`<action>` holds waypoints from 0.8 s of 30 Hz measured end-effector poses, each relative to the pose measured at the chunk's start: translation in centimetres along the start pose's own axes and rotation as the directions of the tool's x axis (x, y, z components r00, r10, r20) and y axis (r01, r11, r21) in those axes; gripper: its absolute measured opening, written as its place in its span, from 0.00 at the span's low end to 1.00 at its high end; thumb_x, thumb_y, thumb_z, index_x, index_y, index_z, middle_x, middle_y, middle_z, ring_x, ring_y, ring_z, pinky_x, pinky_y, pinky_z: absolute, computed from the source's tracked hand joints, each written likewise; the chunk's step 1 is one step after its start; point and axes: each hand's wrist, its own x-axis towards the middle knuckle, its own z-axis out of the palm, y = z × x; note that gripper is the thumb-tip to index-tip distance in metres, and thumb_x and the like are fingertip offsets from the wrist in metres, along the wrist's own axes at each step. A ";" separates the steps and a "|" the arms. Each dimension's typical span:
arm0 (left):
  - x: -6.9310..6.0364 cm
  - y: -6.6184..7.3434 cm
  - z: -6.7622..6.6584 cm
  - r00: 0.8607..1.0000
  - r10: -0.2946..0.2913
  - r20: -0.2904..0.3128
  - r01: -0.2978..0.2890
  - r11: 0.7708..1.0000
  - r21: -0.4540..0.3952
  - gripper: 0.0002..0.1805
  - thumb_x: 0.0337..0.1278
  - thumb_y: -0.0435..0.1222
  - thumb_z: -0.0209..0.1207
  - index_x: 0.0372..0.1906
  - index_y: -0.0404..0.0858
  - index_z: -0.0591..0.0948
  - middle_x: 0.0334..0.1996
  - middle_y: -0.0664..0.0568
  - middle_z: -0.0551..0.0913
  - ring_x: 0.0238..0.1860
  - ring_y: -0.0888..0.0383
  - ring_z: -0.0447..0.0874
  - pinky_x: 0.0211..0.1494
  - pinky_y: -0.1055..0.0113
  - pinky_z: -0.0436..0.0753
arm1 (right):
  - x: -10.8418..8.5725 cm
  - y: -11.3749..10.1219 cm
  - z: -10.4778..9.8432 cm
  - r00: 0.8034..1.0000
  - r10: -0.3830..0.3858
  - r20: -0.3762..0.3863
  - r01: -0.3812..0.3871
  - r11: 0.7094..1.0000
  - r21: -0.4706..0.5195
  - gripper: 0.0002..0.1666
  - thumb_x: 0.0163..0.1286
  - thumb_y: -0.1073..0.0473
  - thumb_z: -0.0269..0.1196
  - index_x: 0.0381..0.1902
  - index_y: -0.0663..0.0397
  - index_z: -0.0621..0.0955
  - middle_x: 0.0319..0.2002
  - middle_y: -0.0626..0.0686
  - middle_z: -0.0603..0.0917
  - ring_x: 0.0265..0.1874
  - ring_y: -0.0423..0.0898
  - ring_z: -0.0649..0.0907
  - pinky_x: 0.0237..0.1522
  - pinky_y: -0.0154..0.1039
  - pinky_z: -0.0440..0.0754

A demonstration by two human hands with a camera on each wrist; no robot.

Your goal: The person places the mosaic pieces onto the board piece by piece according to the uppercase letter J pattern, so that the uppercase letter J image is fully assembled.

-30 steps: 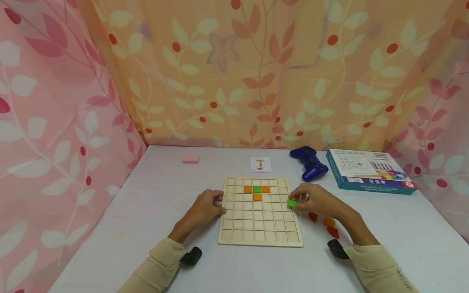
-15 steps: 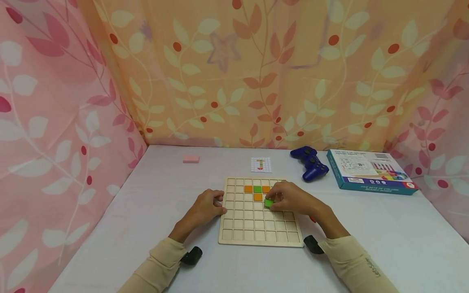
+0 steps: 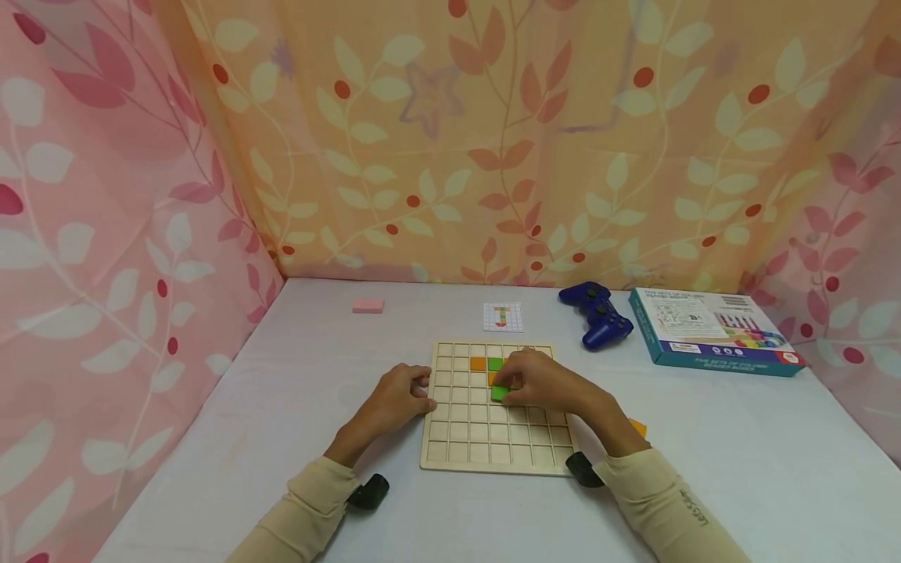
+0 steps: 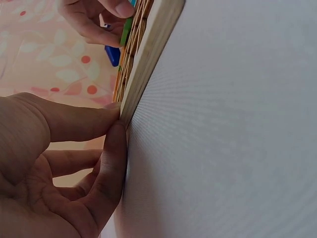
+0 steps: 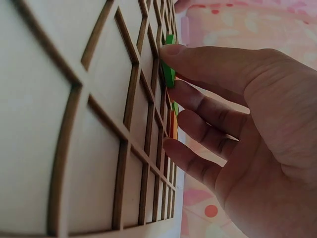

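A wooden grid board [image 3: 464,455] lies on the table, with an orange tile [image 3: 478,363] and a green tile [image 3: 496,363] in its upper cells. My right hand [image 3: 545,383] pinches another green tile [image 3: 500,393] just below the orange one in the middle column, partly covering the tiles there. In the right wrist view, thumb and fingertips hold that green tile [image 5: 169,69] at the board's surface. My left hand [image 3: 394,399] rests at the board's left edge; in the left wrist view its thumb and a finger pinch the rim [image 4: 148,64].
Behind the board lies a card [image 3: 503,317] with a coloured pattern, with a pink block [image 3: 368,306] to its left. A blue game controller [image 3: 597,316] and a flat box [image 3: 714,332] are at the back right. An orange piece [image 3: 637,428] shows beside my right forearm.
My right hand has carried the green tile leftward from the board's right edge to the middle column. The left hand has stayed at the left edge.
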 end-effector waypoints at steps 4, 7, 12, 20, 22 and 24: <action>0.0 0.0 0.0 1.000 -0.001 -0.001 0.001 1.000 -0.005 0.33 0.53 0.26 0.74 0.67 0.25 0.79 0.46 0.46 0.82 0.44 0.57 0.84 0.48 0.61 0.85 | 0.2 -0.2 0.1 1.000 0.012 0.004 -0.012 1.000 -0.002 0.14 0.63 0.60 0.78 0.47 0.54 0.92 0.38 0.43 0.86 0.40 0.42 0.75 0.45 0.38 0.74; -0.1 0.1 -0.1 1.000 -0.008 -0.002 0.008 1.000 -0.006 0.33 0.53 0.26 0.74 0.67 0.25 0.79 0.46 0.47 0.82 0.44 0.57 0.84 0.48 0.61 0.85 | 0.4 -0.2 0.2 1.000 0.019 0.006 -0.019 1.000 -0.011 0.15 0.62 0.60 0.78 0.47 0.54 0.92 0.38 0.44 0.86 0.40 0.42 0.75 0.46 0.39 0.74; -0.1 0.1 -0.1 1.000 -0.010 -0.003 0.010 1.000 -0.010 0.33 0.53 0.26 0.74 0.67 0.24 0.79 0.46 0.47 0.82 0.44 0.57 0.84 0.48 0.61 0.85 | 0.4 -0.2 0.3 1.000 0.013 0.002 -0.013 1.000 -0.028 0.15 0.61 0.61 0.79 0.47 0.54 0.93 0.40 0.43 0.87 0.41 0.42 0.75 0.55 0.45 0.75; 0.0 0.1 0.0 1.000 -0.005 0.001 0.005 1.000 -0.015 0.33 0.54 0.26 0.74 0.67 0.25 0.79 0.46 0.46 0.82 0.44 0.57 0.84 0.48 0.61 0.85 | 0.2 -0.3 0.2 1.000 0.027 0.015 -0.027 0.999 -0.019 0.16 0.63 0.59 0.78 0.49 0.52 0.92 0.43 0.44 0.88 0.44 0.42 0.76 0.50 0.41 0.76; 0.0 0.0 0.0 1.000 -0.004 0.002 0.004 1.000 -0.016 0.33 0.54 0.26 0.74 0.67 0.25 0.79 0.46 0.46 0.82 0.44 0.57 0.84 0.48 0.60 0.85 | 0.0 -0.4 0.1 0.999 0.033 0.019 -0.033 0.999 -0.014 0.16 0.63 0.58 0.78 0.50 0.52 0.92 0.44 0.44 0.89 0.45 0.43 0.77 0.51 0.41 0.77; 0.0 0.0 0.0 1.000 -0.004 0.002 0.004 1.000 -0.018 0.33 0.54 0.26 0.74 0.67 0.25 0.79 0.46 0.46 0.81 0.44 0.57 0.84 0.48 0.60 0.85 | -0.3 -0.4 -0.1 0.999 0.038 0.020 -0.038 0.999 0.000 0.17 0.64 0.58 0.78 0.51 0.52 0.92 0.46 0.45 0.89 0.46 0.44 0.79 0.52 0.42 0.79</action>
